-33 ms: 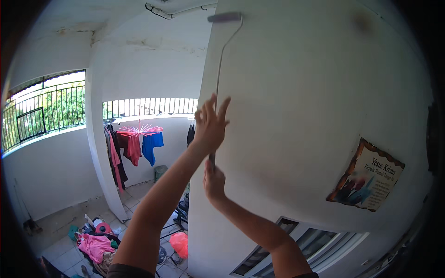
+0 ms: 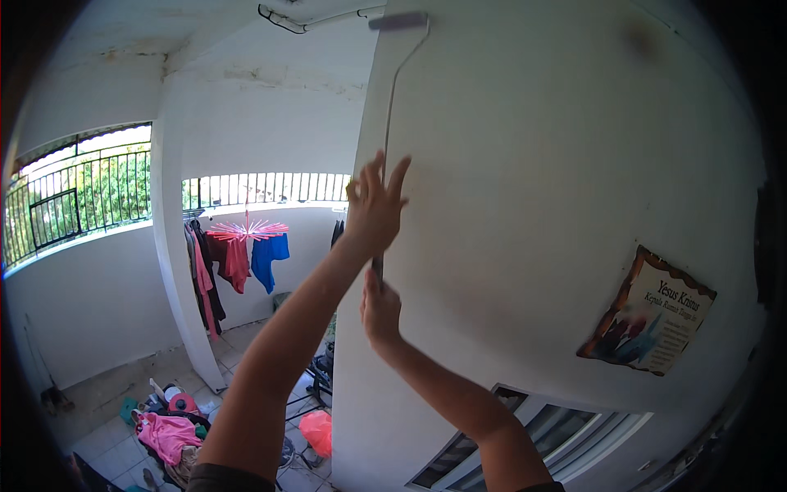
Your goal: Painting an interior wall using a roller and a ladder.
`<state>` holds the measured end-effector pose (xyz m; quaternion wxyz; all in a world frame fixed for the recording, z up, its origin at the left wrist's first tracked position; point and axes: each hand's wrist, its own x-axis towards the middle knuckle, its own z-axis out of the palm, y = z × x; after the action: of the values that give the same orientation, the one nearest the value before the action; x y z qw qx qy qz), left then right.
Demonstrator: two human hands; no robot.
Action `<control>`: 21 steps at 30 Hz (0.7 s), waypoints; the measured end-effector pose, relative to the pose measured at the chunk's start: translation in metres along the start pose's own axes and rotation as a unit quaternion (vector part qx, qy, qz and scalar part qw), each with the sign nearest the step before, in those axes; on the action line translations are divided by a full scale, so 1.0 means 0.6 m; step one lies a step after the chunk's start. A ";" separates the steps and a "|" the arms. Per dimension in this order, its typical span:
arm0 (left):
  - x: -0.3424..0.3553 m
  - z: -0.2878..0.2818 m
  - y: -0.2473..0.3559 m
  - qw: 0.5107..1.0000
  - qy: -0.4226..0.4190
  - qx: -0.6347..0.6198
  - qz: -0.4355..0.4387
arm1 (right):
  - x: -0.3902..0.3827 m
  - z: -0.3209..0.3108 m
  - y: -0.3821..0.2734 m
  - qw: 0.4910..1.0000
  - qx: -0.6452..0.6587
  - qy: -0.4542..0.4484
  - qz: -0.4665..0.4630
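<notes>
A paint roller (image 2: 398,22) with a grey-purple sleeve is raised high on the white wall (image 2: 525,164), near its left edge, on a long bent metal rod. My right hand (image 2: 381,310) grips the roller's handle low down. Above it my left hand (image 2: 375,203) is at the rod with fingers spread and stretched upward, not wrapped round it; its palm's contact is hidden.
A poster (image 2: 648,312) hangs right, above a window (image 2: 549,435). A white pillar (image 2: 172,238) stands left, near clothes on pink hangers (image 2: 246,232), before railings (image 2: 78,197). A pile of clothes (image 2: 168,435), a red bag (image 2: 316,433) and black items lie on the tiled floor.
The roller and both my hands have moved slightly upward along the wall. My left hand's fingers remain spread.
</notes>
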<state>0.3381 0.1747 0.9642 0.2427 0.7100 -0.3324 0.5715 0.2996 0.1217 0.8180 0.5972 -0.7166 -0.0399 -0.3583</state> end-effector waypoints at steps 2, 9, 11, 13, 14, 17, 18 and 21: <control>0.059 -0.014 -0.020 1.000 0.015 0.022 0.001 | 0.038 0.012 -0.063 0.998 0.045 -0.017 0.029; -0.013 -0.010 -0.019 0.997 -0.016 0.076 0.023 | -0.013 0.028 0.006 0.996 -0.037 -0.001 -0.075; -0.089 0.003 -0.020 0.993 -0.048 0.107 0.014 | -0.071 0.022 0.044 0.997 -0.068 0.006 0.042; -0.141 0.004 -0.037 0.986 -0.118 0.115 -0.004 | -0.114 0.031 0.062 0.997 -0.051 -0.003 0.065; -0.150 0.005 -0.053 0.986 -0.117 0.116 -0.007 | -0.124 0.038 0.066 0.995 -0.035 -0.010 0.089; -0.174 -0.001 -0.045 0.991 -0.065 -0.112 0.034 | -0.144 0.075 -0.027 0.868 0.258 -0.074 0.419; -0.149 -0.021 0.061 0.975 0.090 -0.190 -0.070 | -0.158 0.060 0.023 0.895 0.296 -0.075 0.324; -0.168 -0.121 -0.015 0.890 0.217 -0.219 -0.335 | -0.247 0.034 0.107 0.866 0.177 -0.055 0.465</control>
<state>0.2849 0.2526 0.8833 0.6351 0.5665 -0.1303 0.5086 0.2306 0.1764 0.6813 0.8084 -0.5527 0.2021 0.0137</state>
